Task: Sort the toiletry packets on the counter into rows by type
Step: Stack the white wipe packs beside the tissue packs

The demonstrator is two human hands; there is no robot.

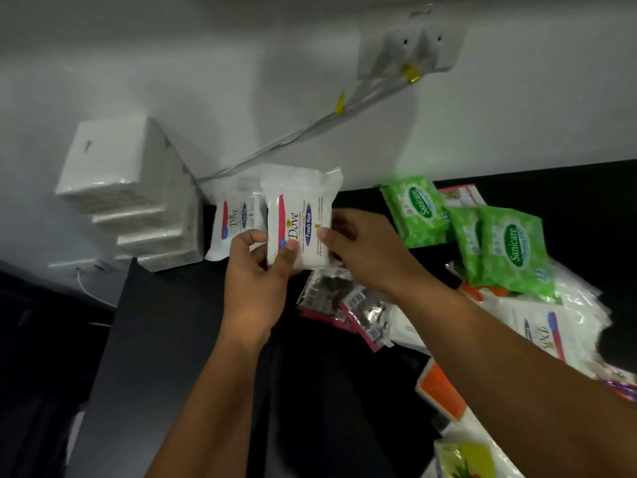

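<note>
Left hand (256, 270): fingers pinch Dove packet (300, 219) low
Right hand (362, 246): fingers grip its side
Long axis: upright, lettering running upward

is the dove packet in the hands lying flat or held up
Held up: left hand and right hand pinch the Dove packet low down, above the black counter.

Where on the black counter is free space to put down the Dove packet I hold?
Bare counter lies in front of the tissue stack and the leaning Dove packet, left of the sachets. A narrow gap at the wall borders the green Sanicare packets. The right side is crowded.
</note>
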